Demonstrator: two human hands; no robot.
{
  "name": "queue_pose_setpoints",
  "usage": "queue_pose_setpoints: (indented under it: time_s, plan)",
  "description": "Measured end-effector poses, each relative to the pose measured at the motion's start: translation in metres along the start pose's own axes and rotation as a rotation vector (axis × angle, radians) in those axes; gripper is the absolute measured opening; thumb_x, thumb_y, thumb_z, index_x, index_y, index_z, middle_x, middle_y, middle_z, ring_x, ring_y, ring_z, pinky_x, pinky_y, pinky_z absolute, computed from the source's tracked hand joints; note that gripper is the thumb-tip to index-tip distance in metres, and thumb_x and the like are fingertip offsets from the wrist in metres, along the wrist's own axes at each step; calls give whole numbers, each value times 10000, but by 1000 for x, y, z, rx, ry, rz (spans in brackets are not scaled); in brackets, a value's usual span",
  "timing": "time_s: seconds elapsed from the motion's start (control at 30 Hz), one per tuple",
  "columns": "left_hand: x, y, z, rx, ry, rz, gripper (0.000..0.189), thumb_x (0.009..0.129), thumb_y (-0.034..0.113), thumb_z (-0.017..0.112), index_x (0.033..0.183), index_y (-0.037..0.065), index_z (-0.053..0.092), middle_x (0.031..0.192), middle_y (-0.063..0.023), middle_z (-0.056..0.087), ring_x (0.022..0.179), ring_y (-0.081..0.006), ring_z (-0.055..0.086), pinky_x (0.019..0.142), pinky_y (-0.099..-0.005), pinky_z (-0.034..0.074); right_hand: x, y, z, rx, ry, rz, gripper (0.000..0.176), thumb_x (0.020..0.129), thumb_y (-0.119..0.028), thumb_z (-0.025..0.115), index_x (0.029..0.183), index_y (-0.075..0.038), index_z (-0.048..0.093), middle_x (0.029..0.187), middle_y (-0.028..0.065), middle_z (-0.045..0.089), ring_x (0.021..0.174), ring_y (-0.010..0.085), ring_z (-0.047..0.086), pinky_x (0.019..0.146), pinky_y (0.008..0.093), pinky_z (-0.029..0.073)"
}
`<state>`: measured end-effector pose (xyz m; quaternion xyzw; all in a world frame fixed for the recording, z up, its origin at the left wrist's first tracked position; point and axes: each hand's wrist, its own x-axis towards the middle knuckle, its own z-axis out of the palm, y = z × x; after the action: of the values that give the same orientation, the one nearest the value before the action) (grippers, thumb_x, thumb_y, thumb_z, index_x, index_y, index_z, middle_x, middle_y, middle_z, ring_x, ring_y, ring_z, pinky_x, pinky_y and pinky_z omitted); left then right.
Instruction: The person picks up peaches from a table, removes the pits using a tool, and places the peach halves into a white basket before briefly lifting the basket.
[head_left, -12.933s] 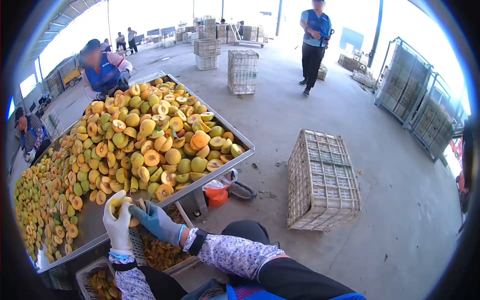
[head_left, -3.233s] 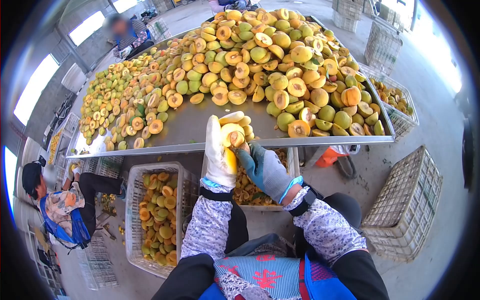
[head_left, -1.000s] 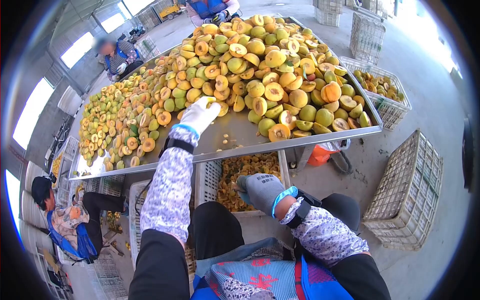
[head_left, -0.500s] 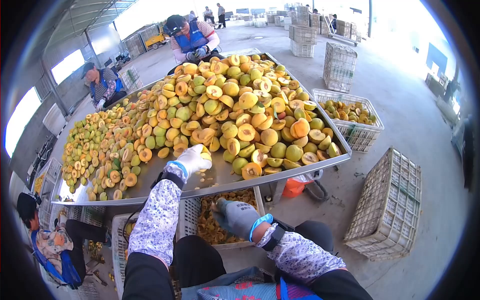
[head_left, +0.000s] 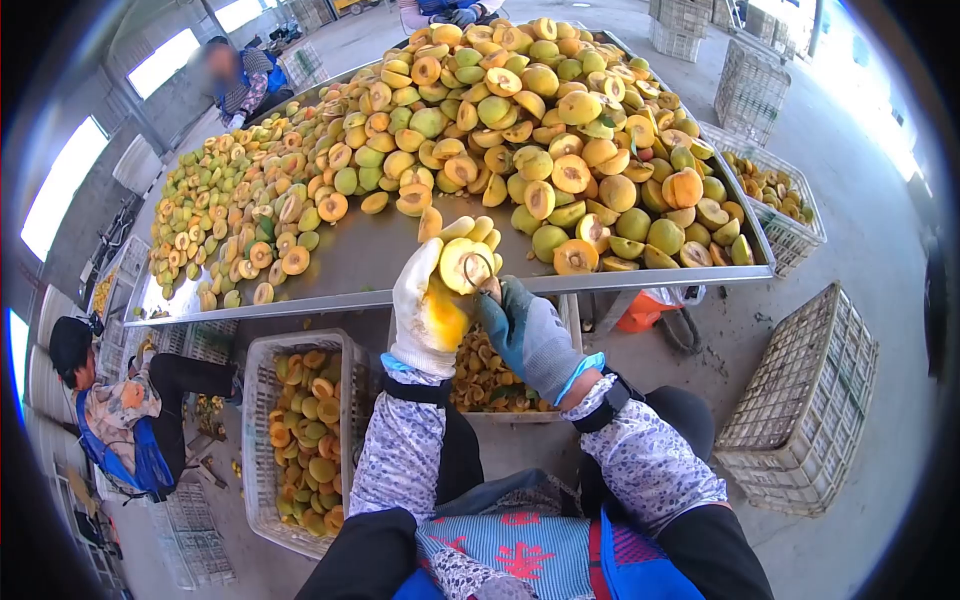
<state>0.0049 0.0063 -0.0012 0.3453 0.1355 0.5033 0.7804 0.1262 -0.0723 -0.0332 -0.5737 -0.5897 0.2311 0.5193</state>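
My left hand (head_left: 425, 305), in a white glove with a yellow stain, holds a halved yellow peach (head_left: 462, 262) with its cut face turned up. My right hand (head_left: 535, 340), in a grey-blue glove, is closed around the short handle of a looped pitting knife (head_left: 491, 287). Its thin metal ring lies against the cut face, around the middle of the fruit. Both hands are at the near edge of a metal table (head_left: 350, 302), which bears a large heap of halved peaches (head_left: 480, 150). Below my hands, a crate (head_left: 572, 325) contains small peach scraps (head_left: 490, 375).
A white crate (head_left: 256, 440) of peach halves stands left of my legs. Another filled crate (head_left: 800, 235) is beyond the table's right side, and a tall crate (head_left: 800, 400) is at right. Co-workers sit at far left (head_left: 245, 85), lower left (head_left: 120, 400) and across the table (head_left: 450, 12).
My left hand has drawn back from the heap with a peach half. My right hand has come up from over the scrap crate, bringing the knife's ring to the fruit. The view has tilted down.
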Motion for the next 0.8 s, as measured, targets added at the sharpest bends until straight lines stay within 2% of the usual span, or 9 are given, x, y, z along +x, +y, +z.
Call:
queue_pose_setpoints:
  time_s: [0.1,0.2,0.27,0.37,0.5,0.6,0.7,0.77,0.8]
  plan:
    - [-3,-6,4,25,75,39,416,1079,330,415,1260,-10,571,1285,-197,624,1193,-335,618,992,-471,539,0,-4,0,18,9,-25,286,984,-292,612,1025,-9,608,855,286,660,822,504,627,658,536,495]
    - [-5,-12,8,43,194,77,400,1085,340,400,1231,17,584,1242,-164,645,1138,-307,642,967,-452,550,-3,1,10,-4,-25,8,231,1005,-214,596,1060,10,607,857,249,676,767,427,675,650,456,503]
    - [-7,-16,11,7,239,88,393,1091,347,386,1211,24,575,1209,-151,654,1102,-292,653,945,-446,561,-5,-1,14,4,-19,12,235,1005,-221,598,1077,3,610,868,247,686,809,428,691,659,454,511]
    - [-13,-21,14,67,218,160,378,1094,345,384,1197,28,561,1184,-146,658,1090,-289,655,947,-445,559,-7,-6,19,86,-14,55,248,1005,-229,601,1115,-7,612,887,247,696,873,426,704,680,442,526]
    - [-17,-18,17,158,224,155,370,1093,347,392,1138,29,575,1120,-149,671,1020,-277,678,885,-423,584,-13,-7,18,193,-49,55,281,1006,-241,600,1183,-23,607,911,247,703,903,426,707,708,428,543]
    - [-19,-10,14,276,209,123,370,1086,354,410,1084,29,587,1047,-149,684,933,-262,693,806,-390,598,-15,-6,14,131,-83,18,322,986,-303,602,1180,-46,595,918,290,675,874,509,630,688,528,517]
    - [-20,-10,18,294,255,136,372,1078,362,438,1042,28,597,979,-149,691,857,-243,696,734,-360,598,-19,8,29,173,-26,-27,289,989,-272,606,1162,-40,604,914,292,676,890,510,631,680,508,522]
    - [-21,-14,22,270,292,171,368,1075,357,450,1032,23,599,963,-146,692,845,-239,696,722,-355,598,-22,21,43,275,-63,30,274,1017,-224,576,1178,-4,606,961,201,709,895,296,652,756,404,521]
    - [-22,-12,19,327,252,132,358,1075,348,446,1056,25,598,996,-149,690,881,-246,695,757,-364,596,-24,26,47,326,-81,60,268,1031,-200,562,1186,14,608,985,156,725,898,189,662,794,352,520]
